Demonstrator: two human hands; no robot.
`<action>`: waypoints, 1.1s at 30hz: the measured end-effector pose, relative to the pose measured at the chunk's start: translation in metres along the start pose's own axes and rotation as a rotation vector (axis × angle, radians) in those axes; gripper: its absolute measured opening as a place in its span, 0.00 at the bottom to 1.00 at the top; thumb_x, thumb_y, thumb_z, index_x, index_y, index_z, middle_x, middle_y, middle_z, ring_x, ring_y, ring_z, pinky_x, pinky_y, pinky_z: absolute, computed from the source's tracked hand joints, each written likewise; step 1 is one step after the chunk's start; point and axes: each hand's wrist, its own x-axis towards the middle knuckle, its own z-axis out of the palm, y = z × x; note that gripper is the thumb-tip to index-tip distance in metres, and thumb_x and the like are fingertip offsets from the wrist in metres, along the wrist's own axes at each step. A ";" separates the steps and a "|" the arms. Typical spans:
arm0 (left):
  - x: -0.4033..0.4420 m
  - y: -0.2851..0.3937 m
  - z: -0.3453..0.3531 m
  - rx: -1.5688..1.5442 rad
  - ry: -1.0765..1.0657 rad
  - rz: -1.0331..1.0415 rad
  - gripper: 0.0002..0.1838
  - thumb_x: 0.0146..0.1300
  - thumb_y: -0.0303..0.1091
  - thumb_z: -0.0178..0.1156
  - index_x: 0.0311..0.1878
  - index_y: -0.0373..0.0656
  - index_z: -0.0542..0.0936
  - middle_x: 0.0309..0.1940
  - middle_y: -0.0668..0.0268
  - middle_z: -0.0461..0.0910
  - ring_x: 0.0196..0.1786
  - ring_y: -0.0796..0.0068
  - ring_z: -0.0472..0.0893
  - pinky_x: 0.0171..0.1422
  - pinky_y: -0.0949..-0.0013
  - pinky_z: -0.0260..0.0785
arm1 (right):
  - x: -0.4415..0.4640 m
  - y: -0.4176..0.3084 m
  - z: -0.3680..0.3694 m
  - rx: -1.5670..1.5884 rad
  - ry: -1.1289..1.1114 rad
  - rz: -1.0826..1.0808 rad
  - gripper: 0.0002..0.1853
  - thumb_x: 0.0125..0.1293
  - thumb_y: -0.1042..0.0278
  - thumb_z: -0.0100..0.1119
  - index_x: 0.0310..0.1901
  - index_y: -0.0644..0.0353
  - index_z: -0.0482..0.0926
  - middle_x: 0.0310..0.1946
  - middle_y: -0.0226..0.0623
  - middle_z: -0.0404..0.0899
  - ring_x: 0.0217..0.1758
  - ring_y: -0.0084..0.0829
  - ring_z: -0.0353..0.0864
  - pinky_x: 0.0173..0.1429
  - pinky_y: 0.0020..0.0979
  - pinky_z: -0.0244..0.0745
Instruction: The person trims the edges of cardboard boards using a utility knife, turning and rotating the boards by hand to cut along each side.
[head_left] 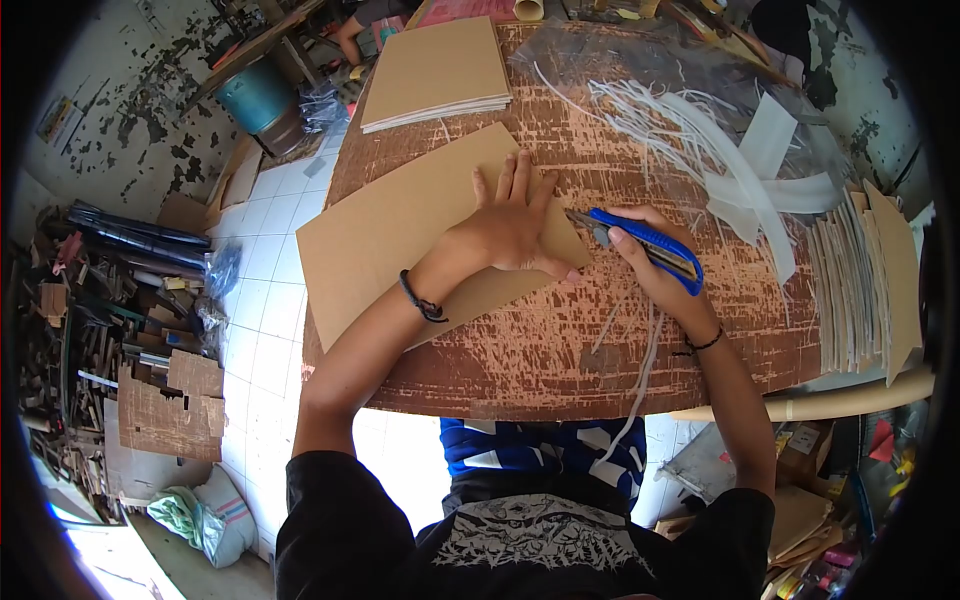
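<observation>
A large brown cardboard sheet [375,235] lies at a slant on the worn table. Pressed flat on its right part is my left hand [508,225], with the fingers spread. My right hand [650,255] grips a blue utility knife [655,247], its blade pointing left toward the sheet's right edge. Whether the blade touches the cardboard I cannot tell. Thin white strips [645,375] hang over the table's front edge below the right hand.
A stack of cardboard sheets [440,70] lies at the table's back left. White strips [660,120] and wider white pieces [768,140] are heaped at the back right. Upright cardboard pieces [850,280] line the right edge. A blue drum [258,100] stands beyond on the floor.
</observation>
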 end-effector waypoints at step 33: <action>0.002 -0.002 0.004 -0.026 0.009 0.010 0.83 0.36 0.88 0.62 0.82 0.33 0.41 0.79 0.30 0.28 0.82 0.32 0.28 0.76 0.20 0.24 | -0.014 0.013 -0.022 0.041 0.100 -0.091 0.05 0.70 0.73 0.58 0.36 0.63 0.75 0.31 0.28 0.72 0.34 0.19 0.69 0.42 0.25 0.66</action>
